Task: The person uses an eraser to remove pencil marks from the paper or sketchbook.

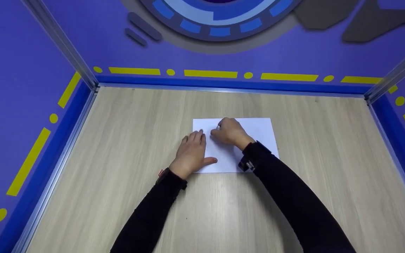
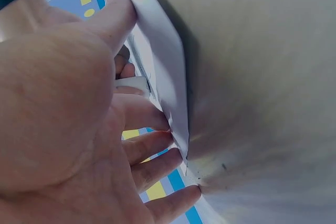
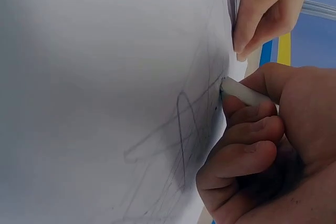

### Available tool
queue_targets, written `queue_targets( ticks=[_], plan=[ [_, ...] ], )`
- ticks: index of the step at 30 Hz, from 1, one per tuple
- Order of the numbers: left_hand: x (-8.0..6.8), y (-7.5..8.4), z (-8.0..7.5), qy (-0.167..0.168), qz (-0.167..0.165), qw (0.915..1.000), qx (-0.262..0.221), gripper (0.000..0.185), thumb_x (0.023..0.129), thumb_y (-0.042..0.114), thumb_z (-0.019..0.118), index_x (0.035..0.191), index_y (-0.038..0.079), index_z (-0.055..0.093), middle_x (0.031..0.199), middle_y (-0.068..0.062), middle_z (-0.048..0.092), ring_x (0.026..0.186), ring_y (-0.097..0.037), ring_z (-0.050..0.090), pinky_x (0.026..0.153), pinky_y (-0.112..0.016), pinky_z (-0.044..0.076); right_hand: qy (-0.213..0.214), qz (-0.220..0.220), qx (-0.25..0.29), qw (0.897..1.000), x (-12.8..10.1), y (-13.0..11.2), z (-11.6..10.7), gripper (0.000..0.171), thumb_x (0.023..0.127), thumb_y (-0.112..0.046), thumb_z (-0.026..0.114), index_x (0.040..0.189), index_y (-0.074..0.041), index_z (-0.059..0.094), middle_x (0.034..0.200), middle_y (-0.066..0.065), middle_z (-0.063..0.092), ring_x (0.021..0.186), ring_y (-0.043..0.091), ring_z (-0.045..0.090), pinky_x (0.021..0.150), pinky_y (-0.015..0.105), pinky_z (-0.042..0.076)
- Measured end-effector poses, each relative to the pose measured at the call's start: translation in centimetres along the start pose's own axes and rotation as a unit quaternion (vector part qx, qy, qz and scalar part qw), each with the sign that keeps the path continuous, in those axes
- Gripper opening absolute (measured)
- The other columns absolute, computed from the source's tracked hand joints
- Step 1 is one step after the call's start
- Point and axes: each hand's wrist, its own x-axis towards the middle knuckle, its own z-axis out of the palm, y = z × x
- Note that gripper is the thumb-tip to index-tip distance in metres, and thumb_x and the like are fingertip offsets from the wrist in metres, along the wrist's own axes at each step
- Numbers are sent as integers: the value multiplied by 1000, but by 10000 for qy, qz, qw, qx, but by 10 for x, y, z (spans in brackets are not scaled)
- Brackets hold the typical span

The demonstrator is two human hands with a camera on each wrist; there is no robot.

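A sheet of paper (image 1: 255,131) is laid flat on the wooden tabletop (image 1: 118,147), near its middle and somewhat toward the back wall (image 1: 258,59). The left hand (image 1: 192,153) is rested on the sheet's left edge, partly on the table. Just right of it, on the sheet, the right hand (image 1: 230,131) is placed, with an eraser (image 3: 244,92) pinched in it and set against the paper over pencil lines (image 3: 184,129).

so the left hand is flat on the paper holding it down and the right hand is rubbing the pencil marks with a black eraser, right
Not quite: the eraser is white, not black, as the right wrist view shows. The rest holds: the left hand lies flat on the paper, holding it down, and the right hand pinches the eraser against the pencil marks.
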Motion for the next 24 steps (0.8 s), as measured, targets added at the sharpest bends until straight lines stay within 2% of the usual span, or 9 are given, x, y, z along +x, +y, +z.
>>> queue_targets(
  ticks=[4,6,8,11,15,18,24],
  plan=[
    [-1,0,0,-25,12,10000,54,105,86,75,52,154,-2,29,164,-18,26,152,-33,24,122,-50,26,53,14,-5,10000,-2,8,-3,57,85,-40,66,124,1,67,121,16,67,100,27,61,93,41,53],
    [-1,0,0,-65,3,10000,18,105,86,75,52,155,-2,29,164,-18,24,152,-33,23,122,-51,25,95,-54,-68,9999,-3,12,-6,51,84,-39,65,114,2,71,105,14,69,90,26,60,84,38,53],
    [-1,0,-1,-69,-3,10000,-27,104,87,74,52,155,-1,29,164,-18,24,152,-32,22,122,-51,24,132,-133,-98,9998,-4,16,-9,43,84,-38,63,100,1,72,86,10,63,78,24,56,71,36,49],
    [-1,-1,-1,-78,-3,9999,-82,103,87,73,53,155,-1,28,164,-18,24,153,-32,21,122,-51,24,158,-197,-82,9996,-5,22,-14,35,83,-36,62,88,-2,70,74,5,53,68,23,50,59,34,39],
    [-1,-1,-2,-71,-10,9999,-80,103,87,73,53,155,-1,28,164,-18,24,153,-32,21,122,-51,24,195,-157,-38,9997,-6,31,-19,39,82,-37,63,95,-2,71,82,8,59,72,23,53,60,31,40],
    [-2,0,-2,-106,-20,9999,-96,104,87,73,53,155,-1,27,165,-18,23,153,-32,21,122,-51,24,181,-148,-28,9997,-7,37,-23,38,83,-38,63,93,-2,70,83,9,58,73,23,52,61,31,40],
    [-3,1,-2,-168,-12,9998,-109,104,87,73,52,155,-2,26,165,-18,22,153,-33,20,123,-51,22,150,-182,25,9997,-9,50,-30,33,83,-37,64,67,-12,51,66,-1,40,63,19,41,55,31,34]
  ],
)
